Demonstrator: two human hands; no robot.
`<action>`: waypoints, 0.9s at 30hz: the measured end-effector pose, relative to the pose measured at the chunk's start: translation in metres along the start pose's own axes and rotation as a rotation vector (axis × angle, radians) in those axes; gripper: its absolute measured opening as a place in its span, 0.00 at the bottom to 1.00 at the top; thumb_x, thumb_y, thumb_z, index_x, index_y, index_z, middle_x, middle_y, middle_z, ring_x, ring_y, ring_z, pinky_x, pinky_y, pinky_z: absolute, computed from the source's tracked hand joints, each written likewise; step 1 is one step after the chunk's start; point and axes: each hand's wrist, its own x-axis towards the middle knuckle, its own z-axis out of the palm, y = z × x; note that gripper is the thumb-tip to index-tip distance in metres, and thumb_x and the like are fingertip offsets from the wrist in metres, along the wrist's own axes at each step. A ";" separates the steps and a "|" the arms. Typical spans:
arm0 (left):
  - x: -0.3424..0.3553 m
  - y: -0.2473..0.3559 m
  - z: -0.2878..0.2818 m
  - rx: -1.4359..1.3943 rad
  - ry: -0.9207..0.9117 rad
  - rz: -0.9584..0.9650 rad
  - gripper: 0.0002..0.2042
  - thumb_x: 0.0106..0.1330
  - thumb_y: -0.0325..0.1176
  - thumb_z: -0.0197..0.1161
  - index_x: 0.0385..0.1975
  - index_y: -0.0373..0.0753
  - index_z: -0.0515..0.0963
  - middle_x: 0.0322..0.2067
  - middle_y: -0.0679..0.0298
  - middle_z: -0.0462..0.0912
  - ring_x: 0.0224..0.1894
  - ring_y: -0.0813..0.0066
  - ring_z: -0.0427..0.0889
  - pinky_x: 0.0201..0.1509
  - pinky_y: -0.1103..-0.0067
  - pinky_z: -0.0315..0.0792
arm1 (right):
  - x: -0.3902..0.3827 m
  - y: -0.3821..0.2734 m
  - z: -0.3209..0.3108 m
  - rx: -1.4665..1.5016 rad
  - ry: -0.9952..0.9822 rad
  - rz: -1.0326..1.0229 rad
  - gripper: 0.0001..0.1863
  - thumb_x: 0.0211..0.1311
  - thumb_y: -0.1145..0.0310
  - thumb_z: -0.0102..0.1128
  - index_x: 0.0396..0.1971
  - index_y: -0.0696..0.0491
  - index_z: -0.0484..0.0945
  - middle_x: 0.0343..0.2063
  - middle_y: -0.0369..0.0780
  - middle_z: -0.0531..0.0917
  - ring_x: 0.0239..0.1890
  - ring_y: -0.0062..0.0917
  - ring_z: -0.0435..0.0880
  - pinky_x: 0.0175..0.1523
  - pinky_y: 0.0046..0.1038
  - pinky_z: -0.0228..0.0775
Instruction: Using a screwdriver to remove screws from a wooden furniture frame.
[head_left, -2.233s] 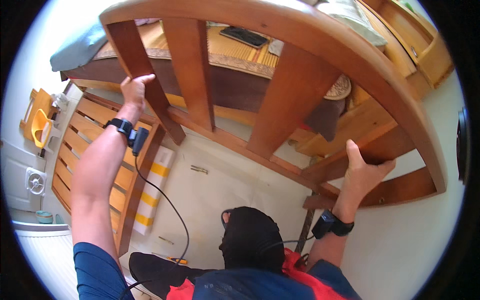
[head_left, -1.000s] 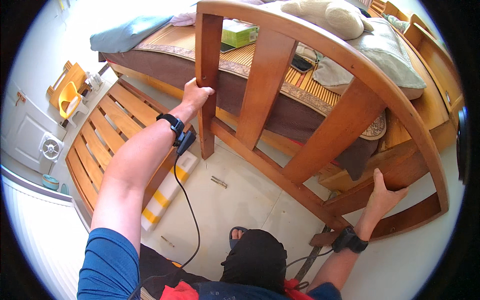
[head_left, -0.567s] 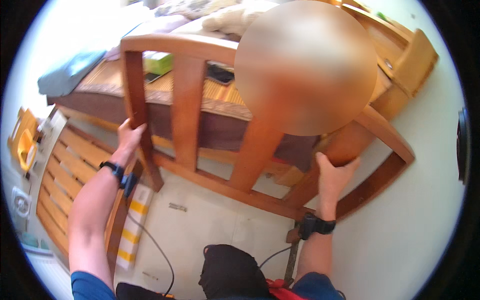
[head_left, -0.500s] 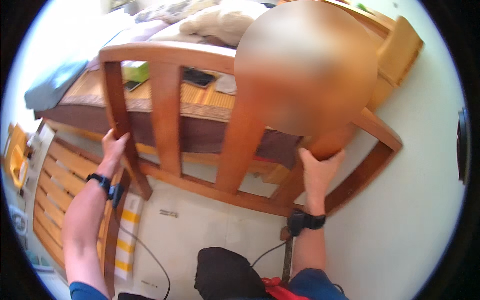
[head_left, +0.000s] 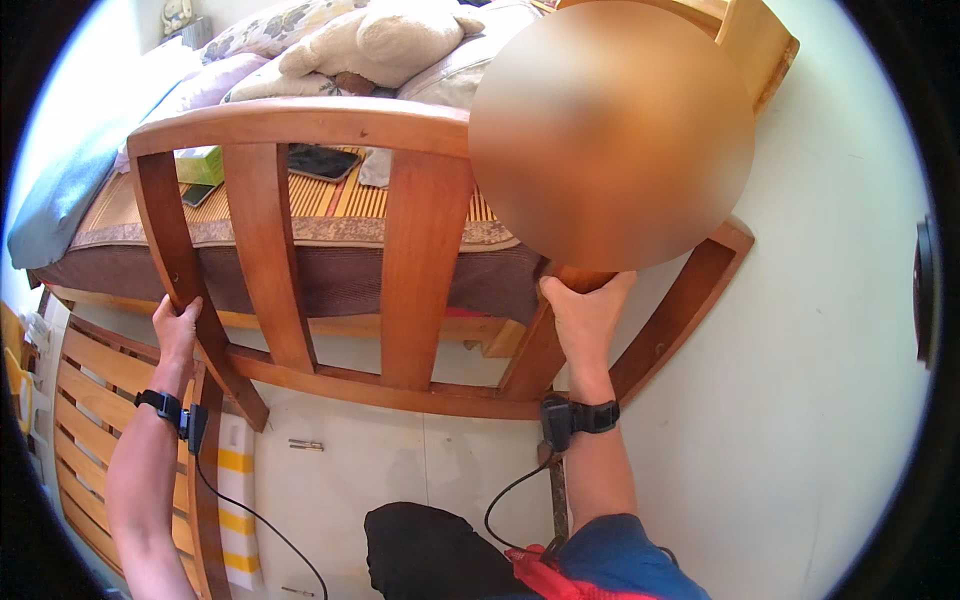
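Note:
A reddish-brown wooden slatted panel (head_left: 424, 275), like the backrest of a bench, stands tilted in front of me. It has a curved top rail, wide upright slats and a lower rail. My left hand (head_left: 177, 328) is closed round its left upright, low down. Closer to the right end, my right hand (head_left: 588, 315) grips a broad slat with the thumb spread from the fingers. A round blurred patch covers the panel's upper right part. Both wrists wear black straps with small devices and cables.
Behind the panel is a bed (head_left: 400, 232) with a woven mat, pillows, a plush toy and a green box (head_left: 200, 165). A slatted wooden seat (head_left: 115, 385) lies at left, beside a white-and-yellow strip (head_left: 237, 505). Small metal pieces (head_left: 306, 445) lie on the floor; a white wall (head_left: 800, 350) rises right.
The panel and both hands now appear farther left in the picture, as the whole view has shifted too. Both hands keep their grip.

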 end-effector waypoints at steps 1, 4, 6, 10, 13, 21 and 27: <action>-0.005 0.005 0.000 0.008 0.001 -0.005 0.11 0.72 0.26 0.68 0.51 0.34 0.83 0.46 0.65 0.89 0.47 0.76 0.84 0.54 0.75 0.76 | 0.001 0.003 -0.001 -0.009 -0.005 -0.009 0.52 0.45 0.70 0.77 0.70 0.69 0.57 0.61 0.56 0.71 0.63 0.43 0.74 0.70 0.39 0.67; -0.017 0.017 -0.007 0.006 0.032 -0.027 0.12 0.71 0.25 0.68 0.52 0.32 0.84 0.47 0.64 0.89 0.46 0.75 0.84 0.54 0.75 0.77 | 0.006 0.011 0.005 -0.031 -0.036 -0.003 0.51 0.44 0.70 0.77 0.68 0.69 0.58 0.60 0.55 0.72 0.63 0.41 0.74 0.70 0.38 0.67; -0.019 0.019 -0.005 0.055 0.059 0.013 0.13 0.70 0.24 0.68 0.53 0.32 0.84 0.48 0.63 0.89 0.46 0.73 0.86 0.54 0.74 0.80 | 0.009 0.010 0.011 -0.068 -0.048 0.012 0.50 0.44 0.70 0.78 0.67 0.68 0.60 0.59 0.54 0.74 0.61 0.40 0.76 0.69 0.38 0.69; -0.018 0.035 0.017 0.032 0.092 -0.032 0.16 0.66 0.28 0.72 0.53 0.32 0.85 0.44 0.60 0.91 0.42 0.73 0.88 0.48 0.74 0.82 | 0.030 0.015 -0.001 -0.134 -0.046 -0.015 0.45 0.48 0.69 0.80 0.64 0.68 0.66 0.57 0.53 0.79 0.57 0.39 0.80 0.68 0.37 0.71; -0.016 0.055 0.028 0.209 0.022 -0.032 0.15 0.67 0.29 0.72 0.52 0.33 0.85 0.47 0.62 0.91 0.46 0.74 0.86 0.53 0.74 0.80 | 0.045 0.022 -0.018 -0.139 -0.028 -0.092 0.44 0.52 0.67 0.82 0.65 0.69 0.68 0.63 0.54 0.78 0.61 0.39 0.80 0.71 0.38 0.68; -0.057 -0.002 -0.052 0.069 0.058 -0.139 0.25 0.61 0.26 0.72 0.60 0.29 0.81 0.54 0.53 0.88 0.55 0.69 0.86 0.62 0.74 0.78 | 0.019 0.031 0.016 -0.294 -0.050 -0.158 0.43 0.58 0.56 0.83 0.65 0.68 0.73 0.64 0.52 0.79 0.64 0.38 0.79 0.71 0.36 0.69; -0.184 -0.074 -0.150 0.291 0.043 -0.152 0.11 0.67 0.27 0.69 0.47 0.32 0.88 0.40 0.63 0.91 0.43 0.76 0.87 0.51 0.76 0.81 | 0.012 0.038 -0.007 -0.294 -0.003 -0.192 0.44 0.57 0.51 0.83 0.63 0.68 0.75 0.61 0.52 0.82 0.61 0.41 0.82 0.69 0.38 0.73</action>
